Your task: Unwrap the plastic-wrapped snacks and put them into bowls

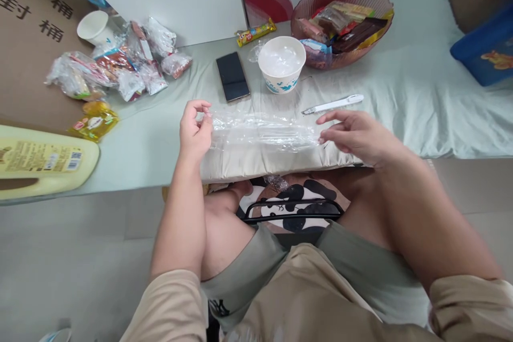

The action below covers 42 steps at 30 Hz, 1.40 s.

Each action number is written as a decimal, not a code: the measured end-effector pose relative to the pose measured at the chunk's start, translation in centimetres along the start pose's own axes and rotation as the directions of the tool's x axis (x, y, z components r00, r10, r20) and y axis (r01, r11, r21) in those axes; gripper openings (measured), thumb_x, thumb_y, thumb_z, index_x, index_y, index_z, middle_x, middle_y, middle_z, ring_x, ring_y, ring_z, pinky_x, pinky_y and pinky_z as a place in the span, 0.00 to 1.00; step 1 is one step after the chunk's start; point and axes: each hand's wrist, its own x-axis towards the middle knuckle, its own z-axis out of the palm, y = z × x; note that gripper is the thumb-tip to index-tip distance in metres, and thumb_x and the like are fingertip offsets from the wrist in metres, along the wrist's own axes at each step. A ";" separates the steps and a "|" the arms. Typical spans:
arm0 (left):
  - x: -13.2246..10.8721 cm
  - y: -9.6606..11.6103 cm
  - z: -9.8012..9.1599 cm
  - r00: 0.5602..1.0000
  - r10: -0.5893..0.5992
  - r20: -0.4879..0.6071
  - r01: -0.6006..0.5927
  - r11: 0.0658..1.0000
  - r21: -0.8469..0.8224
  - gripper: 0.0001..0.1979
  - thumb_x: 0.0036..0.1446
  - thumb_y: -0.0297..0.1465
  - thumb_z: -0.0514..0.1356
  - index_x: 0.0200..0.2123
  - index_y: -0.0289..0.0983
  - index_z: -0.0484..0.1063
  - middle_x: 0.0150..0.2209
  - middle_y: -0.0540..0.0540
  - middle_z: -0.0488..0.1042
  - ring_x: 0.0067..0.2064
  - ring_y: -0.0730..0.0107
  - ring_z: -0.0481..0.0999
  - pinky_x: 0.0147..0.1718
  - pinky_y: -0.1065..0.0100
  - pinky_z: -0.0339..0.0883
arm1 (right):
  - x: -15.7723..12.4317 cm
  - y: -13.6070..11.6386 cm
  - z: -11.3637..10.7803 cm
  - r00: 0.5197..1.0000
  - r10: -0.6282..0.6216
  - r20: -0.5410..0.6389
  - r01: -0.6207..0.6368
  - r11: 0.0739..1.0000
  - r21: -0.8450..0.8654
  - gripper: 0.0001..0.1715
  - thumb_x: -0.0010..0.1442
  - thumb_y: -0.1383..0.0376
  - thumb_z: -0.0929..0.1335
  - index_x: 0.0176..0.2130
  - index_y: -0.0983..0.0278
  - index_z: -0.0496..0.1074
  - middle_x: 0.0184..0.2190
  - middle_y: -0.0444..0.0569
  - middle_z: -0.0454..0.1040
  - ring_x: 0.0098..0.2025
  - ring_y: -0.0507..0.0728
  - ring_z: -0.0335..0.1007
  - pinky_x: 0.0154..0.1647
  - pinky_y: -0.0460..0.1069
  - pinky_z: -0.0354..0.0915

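Note:
A clear plastic wrapper (264, 131) stretches crosswise between my hands, near the front edge of the cloth-covered surface. My left hand (196, 127) pinches its left end between thumb and fingers. At the other end is my right hand (355, 134), its thumb and a finger meeting the wrapper's tip while the index finger reaches out. Just beyond that hand lies a white utility knife (333, 104). Behind the wrapper stands a paper cup (282, 64) with clear crumpled plastic inside. A dark-screened phone (233, 77) rests left of the cup.
Packaged snacks (132, 61) and another paper cup (96, 28) are heaped at the back left. A pink glass bowl (344, 59) holds more snacks, near a yellow snack stick (256, 32). A yellow jug (48, 163) lies at left; a blue container (487, 48) is at right.

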 end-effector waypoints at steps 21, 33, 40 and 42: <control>-0.9 5.5 1.2 0.902 -0.111 0.418 0.279 0.887 -0.367 0.26 0.55 0.51 0.64 0.54 0.49 0.70 0.53 0.41 0.77 0.56 0.56 0.79 0.45 0.58 0.78 | 2.6 0.1 5.8 0.838 -0.319 0.442 0.387 0.919 -0.071 0.15 0.61 0.55 0.70 0.32 0.63 0.68 0.26 0.41 0.66 0.27 0.49 0.61 0.30 0.47 0.61; -2.0 6.0 9.5 0.841 -0.311 0.443 0.475 0.817 -0.328 0.09 0.61 0.38 0.64 0.36 0.38 0.73 0.27 0.48 0.79 0.27 0.69 0.79 0.23 0.70 0.69 | 3.7 0.7 5.1 0.987 -0.162 -0.020 0.163 0.981 0.107 0.25 0.57 0.51 0.76 0.34 0.60 0.59 0.28 0.43 0.70 0.28 0.50 0.73 0.25 0.46 0.65; -1.5 5.1 8.7 0.785 -0.279 0.553 0.534 0.757 -0.377 0.14 0.59 0.41 0.65 0.44 0.39 0.74 0.29 0.48 0.81 0.31 0.65 0.83 0.26 0.68 0.73 | 3.8 0.8 4.7 0.984 -0.168 0.057 0.160 0.979 0.124 0.18 0.60 0.56 0.74 0.43 0.61 0.66 0.27 0.42 0.74 0.26 0.50 0.72 0.25 0.46 0.66; -1.6 4.9 8.7 0.774 -0.272 0.572 0.516 0.795 -0.319 0.14 0.59 0.41 0.65 0.43 0.39 0.74 0.25 0.49 0.79 0.27 0.66 0.80 0.23 0.69 0.71 | 3.9 1.2 4.7 0.982 -0.158 0.109 0.151 0.986 0.070 0.18 0.63 0.55 0.72 0.45 0.63 0.69 0.25 0.42 0.73 0.24 0.50 0.71 0.24 0.47 0.66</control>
